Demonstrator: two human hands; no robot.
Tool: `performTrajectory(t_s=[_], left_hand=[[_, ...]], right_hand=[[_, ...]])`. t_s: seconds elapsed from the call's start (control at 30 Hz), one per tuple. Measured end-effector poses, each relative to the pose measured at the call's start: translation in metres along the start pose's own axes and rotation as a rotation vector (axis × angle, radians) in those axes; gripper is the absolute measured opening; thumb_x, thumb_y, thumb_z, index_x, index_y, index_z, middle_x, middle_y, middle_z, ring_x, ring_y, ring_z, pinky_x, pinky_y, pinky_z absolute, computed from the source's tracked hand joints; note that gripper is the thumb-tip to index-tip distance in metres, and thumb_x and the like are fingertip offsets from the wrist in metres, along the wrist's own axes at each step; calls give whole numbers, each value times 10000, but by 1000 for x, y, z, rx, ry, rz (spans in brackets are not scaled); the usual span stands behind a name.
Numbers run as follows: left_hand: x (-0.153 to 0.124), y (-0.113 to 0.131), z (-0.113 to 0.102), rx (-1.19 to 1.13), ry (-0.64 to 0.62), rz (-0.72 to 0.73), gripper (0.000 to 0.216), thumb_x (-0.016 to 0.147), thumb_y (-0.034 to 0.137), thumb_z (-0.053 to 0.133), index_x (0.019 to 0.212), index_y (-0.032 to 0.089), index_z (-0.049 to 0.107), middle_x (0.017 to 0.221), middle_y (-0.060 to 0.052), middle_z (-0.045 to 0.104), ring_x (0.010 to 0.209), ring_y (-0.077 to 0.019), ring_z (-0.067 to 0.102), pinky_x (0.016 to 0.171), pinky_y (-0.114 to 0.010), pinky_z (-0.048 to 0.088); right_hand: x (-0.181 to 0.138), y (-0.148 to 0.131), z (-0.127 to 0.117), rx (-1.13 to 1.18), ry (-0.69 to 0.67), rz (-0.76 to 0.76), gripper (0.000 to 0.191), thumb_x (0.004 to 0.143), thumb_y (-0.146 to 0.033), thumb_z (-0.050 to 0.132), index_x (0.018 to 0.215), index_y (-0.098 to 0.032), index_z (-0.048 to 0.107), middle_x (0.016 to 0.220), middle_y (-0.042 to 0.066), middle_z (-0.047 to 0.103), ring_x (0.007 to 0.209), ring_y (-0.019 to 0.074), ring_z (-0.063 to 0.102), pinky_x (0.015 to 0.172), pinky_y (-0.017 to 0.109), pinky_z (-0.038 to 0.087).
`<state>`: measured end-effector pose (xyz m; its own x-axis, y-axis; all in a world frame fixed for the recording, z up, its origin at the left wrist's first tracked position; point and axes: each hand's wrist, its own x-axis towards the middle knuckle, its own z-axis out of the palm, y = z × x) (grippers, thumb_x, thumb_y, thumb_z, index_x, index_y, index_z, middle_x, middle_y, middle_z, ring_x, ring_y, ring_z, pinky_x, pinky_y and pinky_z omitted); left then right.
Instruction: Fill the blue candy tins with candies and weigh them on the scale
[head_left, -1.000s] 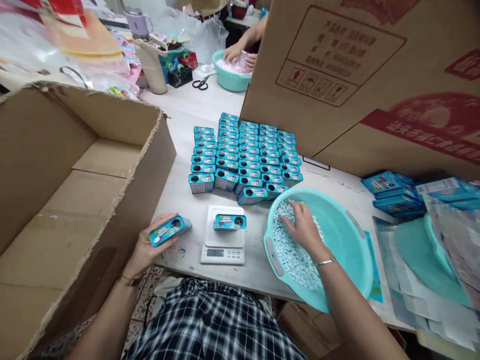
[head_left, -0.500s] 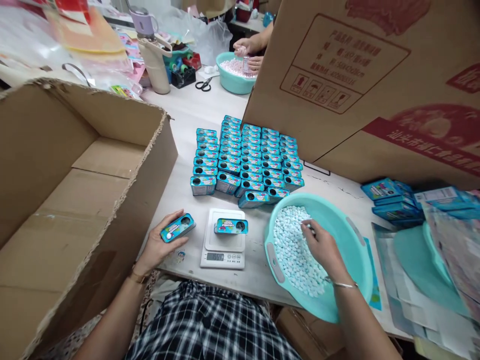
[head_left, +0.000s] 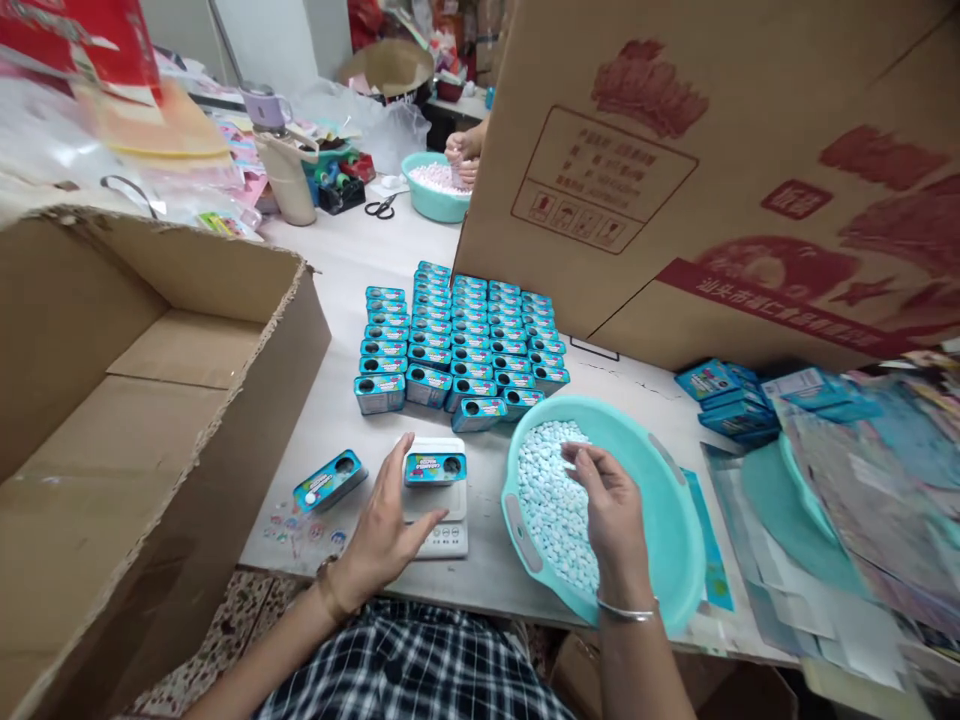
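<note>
My left hand (head_left: 386, 525) reaches over the small white scale (head_left: 442, 505), fingers apart, beside the blue tin (head_left: 435, 468) that stands on it. Another blue tin (head_left: 328, 480) lies on the table to the left, out of my hand. My right hand (head_left: 607, 500) hovers over the teal basin (head_left: 675, 500) of pale blue candies (head_left: 547, 490), its fingertips pinched together on something too small to make out. Rows of blue tins (head_left: 461, 335) stand behind the scale.
A big open cardboard box (head_left: 135, 400) fills the left side. A large printed carton (head_left: 712, 170) leans over the table at the right. More tins (head_left: 720, 395) and plastic sheets (head_left: 862, 480) lie to the right. Another person's hands (head_left: 461, 150) work at a far basin (head_left: 435, 190).
My left hand has set its tin down on the table and moved right to the scale. My right hand has lifted out of the candies with pinched fingers.
</note>
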<state>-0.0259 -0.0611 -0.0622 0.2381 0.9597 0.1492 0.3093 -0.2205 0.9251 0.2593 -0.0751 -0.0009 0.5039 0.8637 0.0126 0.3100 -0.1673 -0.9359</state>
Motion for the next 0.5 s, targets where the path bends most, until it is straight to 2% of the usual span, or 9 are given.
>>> performTrajectory(t_s=[0.1,0.17,0.2,0.3,0.37,0.43,0.5], left_hand=[[17,-11,22,-120,16,-135,496,877,349,619,1310,211,422,1249,-99,584,1188,-257,564,1031,-421,442],[29,-7,25,-158,21,-119,385,869,367,636,1195,210,504,1111,-66,623,1055,-229,611,948,-376,480],[35,2,24,-151,4,-64,362,864,362,646,1171,211,529,1106,-65,618,1049,-227,602,939,-369,477],[57,52,19,-107,-114,174,353,879,309,632,1219,241,564,1181,-70,580,1116,-232,558,970,-358,444],[73,94,22,-70,-208,328,501,902,282,596,1385,297,466,1233,-67,553,1133,-227,544,980,-346,433],[87,126,35,42,-305,469,654,913,272,570,1502,334,294,1230,-75,551,1099,-237,543,955,-362,438],[99,141,55,224,-419,564,681,915,258,552,1521,334,251,1164,-84,573,1025,-257,549,887,-392,449]], right_hand=[[-6,3,9,389,13,165,228,819,-454,665,915,-248,683,1046,44,690,1052,222,617,910,385,473],[-10,5,10,613,13,271,208,799,-445,693,888,-258,685,1030,26,693,1068,213,620,921,372,478],[-11,4,10,698,18,317,208,794,-443,701,895,-262,686,1037,21,693,1078,209,620,920,362,482],[-12,-2,3,867,45,389,244,818,-455,683,987,-279,679,1111,17,684,1118,204,612,922,344,491],[-9,-11,-4,963,48,367,269,849,-479,642,1036,-287,667,1146,18,679,1134,199,608,945,352,490],[-4,-18,-12,1046,52,312,280,881,-499,594,1040,-281,665,1152,20,680,1125,191,615,952,353,494],[0,-20,-19,1107,81,309,276,903,-490,559,1002,-259,674,1115,27,696,1073,185,640,892,338,525]])
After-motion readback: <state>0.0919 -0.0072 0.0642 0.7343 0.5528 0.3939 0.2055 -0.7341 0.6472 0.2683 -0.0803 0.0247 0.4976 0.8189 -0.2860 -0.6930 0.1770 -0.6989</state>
